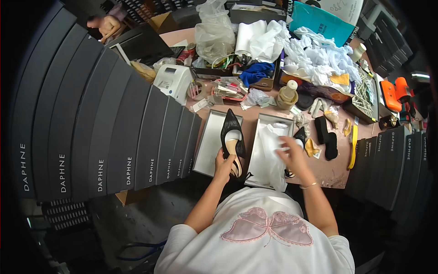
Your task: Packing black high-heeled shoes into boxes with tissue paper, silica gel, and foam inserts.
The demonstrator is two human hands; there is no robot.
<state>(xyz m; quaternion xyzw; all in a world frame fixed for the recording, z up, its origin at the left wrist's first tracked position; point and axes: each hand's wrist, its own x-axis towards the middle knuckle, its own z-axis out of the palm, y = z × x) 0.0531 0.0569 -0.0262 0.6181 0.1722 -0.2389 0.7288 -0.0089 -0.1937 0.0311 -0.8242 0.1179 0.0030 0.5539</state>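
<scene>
A white shirt [267, 255] with one pink butterfly lay nearest the camera. At far left stood a row of dark boxes [109, 123], too overlapped to count surely. Next came one shallow tray [211, 160] with a pale inside. The left hand [222, 166] gripped the heel end of a black shoe [232, 125] beside that tray; the shoe reached forward and slightly right from its fingers, long axis running away from the person, pointed toe farthest. One white box [262, 121] holding tissue paper [269, 157] followed. Over its right side, the right hand [292, 155] had its fingers parted, grasping nothing visible; whether they touched the paper, I couldn't tell. The left hand was nearer the held shoe. Just right of the box sat a second shoe [300, 134], partly hidden: two shoes, two hands.
</scene>
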